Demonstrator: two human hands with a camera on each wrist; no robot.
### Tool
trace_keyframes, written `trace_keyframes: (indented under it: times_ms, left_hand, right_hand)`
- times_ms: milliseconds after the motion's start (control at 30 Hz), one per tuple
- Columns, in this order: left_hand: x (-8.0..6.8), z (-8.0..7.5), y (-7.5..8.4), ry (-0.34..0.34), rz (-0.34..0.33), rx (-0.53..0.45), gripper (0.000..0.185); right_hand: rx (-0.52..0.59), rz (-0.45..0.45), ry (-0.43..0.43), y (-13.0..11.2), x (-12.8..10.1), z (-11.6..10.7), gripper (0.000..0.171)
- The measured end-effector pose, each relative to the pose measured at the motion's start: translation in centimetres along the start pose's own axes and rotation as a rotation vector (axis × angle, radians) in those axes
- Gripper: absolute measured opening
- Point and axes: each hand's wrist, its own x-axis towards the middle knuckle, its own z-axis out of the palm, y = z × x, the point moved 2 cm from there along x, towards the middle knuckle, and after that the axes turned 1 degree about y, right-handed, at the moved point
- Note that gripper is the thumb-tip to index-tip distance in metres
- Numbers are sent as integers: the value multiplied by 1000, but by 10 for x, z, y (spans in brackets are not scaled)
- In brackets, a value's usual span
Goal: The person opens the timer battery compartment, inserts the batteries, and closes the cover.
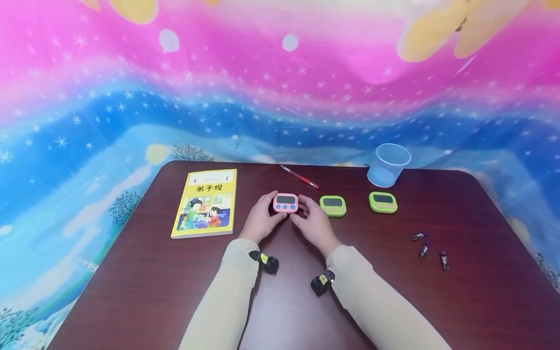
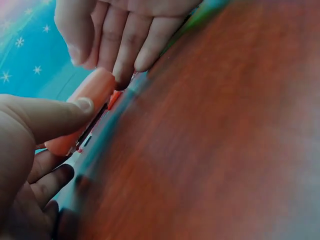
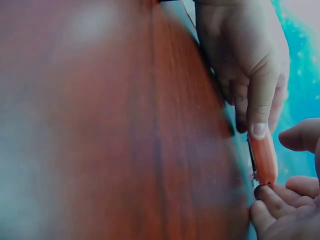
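At frame centre, the left hand's grip (image 1: 261,218) pinches a pink timer (image 1: 286,202) while the right hand's grip (image 1: 316,223) is spread beside it.

- Head view: bright, even, mostly crisp; whitish glare on the near counter (image 1: 284,301), light apparently from above.
- Cloth (image 1: 245,63) washed out along the top.
- Left wrist view: dimmer, counter blurred, left grip (image 2: 30,135) shadowed underneath.
- Right wrist view: hazy glare patches, timer (image 3: 266,162) soft.
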Motion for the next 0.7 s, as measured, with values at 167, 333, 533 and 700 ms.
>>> trace_keyframes:
  times_ms: [167, 333, 533, 700]
  left_hand:
    - [-13, -4, 8, -12, -10, -42, 71]
    - [-26, -7, 18, -14, 11, -70, 72]
    - [-37, -4, 28, -2, 77, -87, 73]
    - [-46, -1, 40, -24, 131, -79, 74]
  right_hand:
    - [18, -41, 18, -5, -14, -6, 62]
    - [31, -73, 36, -8, -28, -15, 61]
    - [-24, -112, 54, -9, -45, -31, 62]
    - [-93, -175, 89, -10, -60, -47, 61]
